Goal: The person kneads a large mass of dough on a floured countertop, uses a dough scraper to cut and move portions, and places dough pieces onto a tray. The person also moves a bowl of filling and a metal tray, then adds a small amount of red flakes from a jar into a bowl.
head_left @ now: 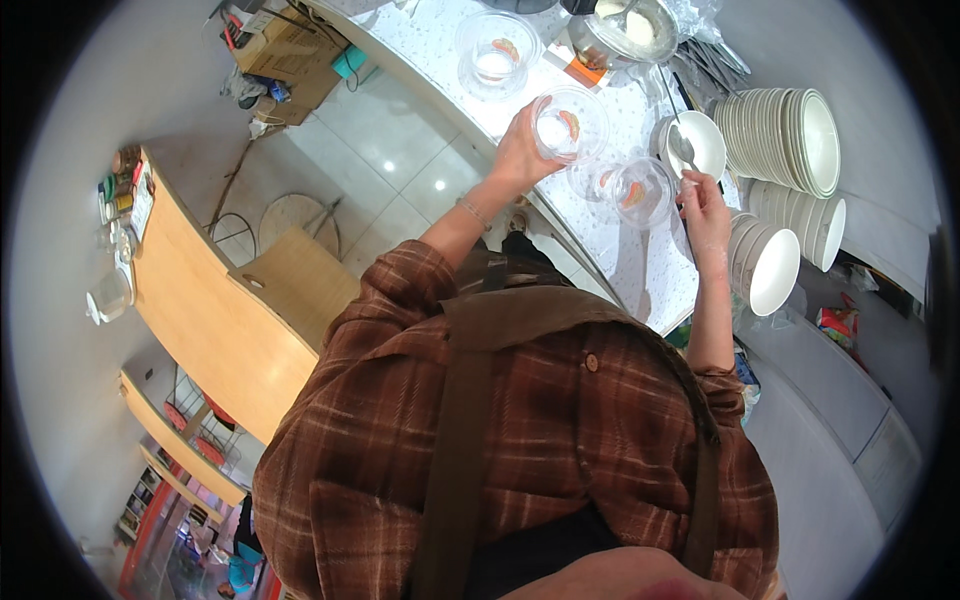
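Note:
My left hand [522,152] is wrapped round the side of a clear plastic cup [592,112] with an orange print, tilted over the counter. In my right hand [705,208] the fingers are closed at the lower end of a metal spoon [682,148]. The spoon's head lies over a white bowl [710,147] at the counter's right side. Between my hands stand two more clear cups, a nearer cup [645,207] and another cup [583,182] partly behind it. Farther off to the left is another clear cup [470,62], or a stack of them.
Stacked white plates [775,140] and stacked white bowls [775,272] line the right side. At the back, a metal pot [600,40] holds a pale substance and a utensil. An orange-and-white box [580,70] sits beside it. A wooden counter [200,270] runs along the left.

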